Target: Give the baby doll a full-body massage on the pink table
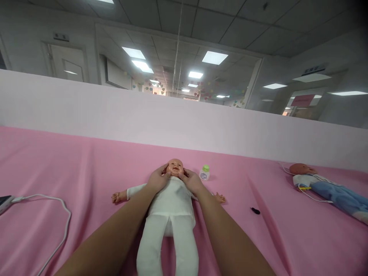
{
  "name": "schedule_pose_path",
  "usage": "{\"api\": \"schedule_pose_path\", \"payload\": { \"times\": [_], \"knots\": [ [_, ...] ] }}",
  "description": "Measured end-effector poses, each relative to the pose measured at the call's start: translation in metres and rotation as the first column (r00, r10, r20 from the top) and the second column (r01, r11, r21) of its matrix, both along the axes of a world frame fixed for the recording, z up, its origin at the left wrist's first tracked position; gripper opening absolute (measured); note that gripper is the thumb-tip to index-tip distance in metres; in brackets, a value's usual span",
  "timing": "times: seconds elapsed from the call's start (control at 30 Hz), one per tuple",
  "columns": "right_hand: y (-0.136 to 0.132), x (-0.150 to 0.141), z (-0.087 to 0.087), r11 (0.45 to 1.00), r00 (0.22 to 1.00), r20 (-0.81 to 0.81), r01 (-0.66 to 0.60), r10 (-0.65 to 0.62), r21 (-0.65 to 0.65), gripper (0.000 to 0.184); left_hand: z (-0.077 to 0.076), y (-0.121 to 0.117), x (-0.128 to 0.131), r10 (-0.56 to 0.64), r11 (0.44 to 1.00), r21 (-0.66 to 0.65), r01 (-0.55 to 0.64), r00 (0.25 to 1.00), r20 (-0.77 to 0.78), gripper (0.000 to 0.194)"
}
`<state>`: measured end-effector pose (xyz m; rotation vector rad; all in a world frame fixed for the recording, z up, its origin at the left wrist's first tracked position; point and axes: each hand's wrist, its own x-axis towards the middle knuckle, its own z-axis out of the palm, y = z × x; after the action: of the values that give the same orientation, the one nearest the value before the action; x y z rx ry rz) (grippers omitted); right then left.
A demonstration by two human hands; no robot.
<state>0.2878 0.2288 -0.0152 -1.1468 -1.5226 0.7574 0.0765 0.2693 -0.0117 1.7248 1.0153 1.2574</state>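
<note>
From my remote station, head view: I have both hands closed gently around the glossy, smooth-headed baby doll in matte white cloth top and trousers [171,197], which lies face up at the middle of the worktop draped in softly creased pink cloth [94,172]. The left hand [158,180] cups one side of its rounded head and the right hand [192,181] the other, thumbs against the lower cheeks; its hard-looking arms spread outward. Just beside the right hand stands a small, pale, rounded bottle with a light green cap [204,173]; its label is too small to read and I cannot tell how full it is. Farther right lies a small black elongated object [255,211], identity unclear. Near the right edge, a second doll with a brown head and blue trousers [330,189] has a thin white line across it; the frame cuts it off. At left, a slim white cable [68,214] curves from a partly cropped device [5,203]. My forearms hide parts of the first doll's sleeves; its feet fall outside the view.
</note>
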Motion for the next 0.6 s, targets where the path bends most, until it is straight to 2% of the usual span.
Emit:
{"api": "schedule_pose_path", "payload": {
  "times": [0.07,0.2,0.27,0.37,0.47,0.6],
  "knots": [
    [0.000,0.003,0.000,0.999,0.998,-0.064,-0.028,0.026,-0.029,0.051,0.000,0.001,0.001,-0.014,0.999,-0.036,0.016,0.998,0.060,0.058],
    [-0.001,0.005,-0.001,0.995,0.987,-0.163,-0.014,-0.003,-0.102,0.061,0.004,-0.003,0.003,0.030,0.998,-0.063,-0.025,0.997,0.076,0.049],
    [-0.004,0.003,0.001,0.996,0.991,-0.129,0.026,-0.037,-0.085,0.059,0.005,-0.006,0.004,0.024,0.998,-0.060,-0.019,0.997,0.076,0.048],
    [-0.011,-0.002,0.006,0.994,0.995,-0.015,0.096,-0.097,-0.050,0.057,0.007,-0.012,0.006,0.018,1.000,-0.021,-0.018,1.000,0.000,0.057],
    [-0.014,-0.007,0.007,0.985,0.984,0.092,0.158,-0.152,-0.065,0.068,0.007,-0.014,0.007,0.063,0.998,0.022,-0.060,0.990,-0.127,0.066],
    [-0.010,-0.007,0.005,0.963,0.958,0.174,0.247,-0.227,-0.106,0.080,0.004,-0.012,0.007,0.056,0.997,0.052,-0.049,0.986,-0.156,0.064]
  ]
}}
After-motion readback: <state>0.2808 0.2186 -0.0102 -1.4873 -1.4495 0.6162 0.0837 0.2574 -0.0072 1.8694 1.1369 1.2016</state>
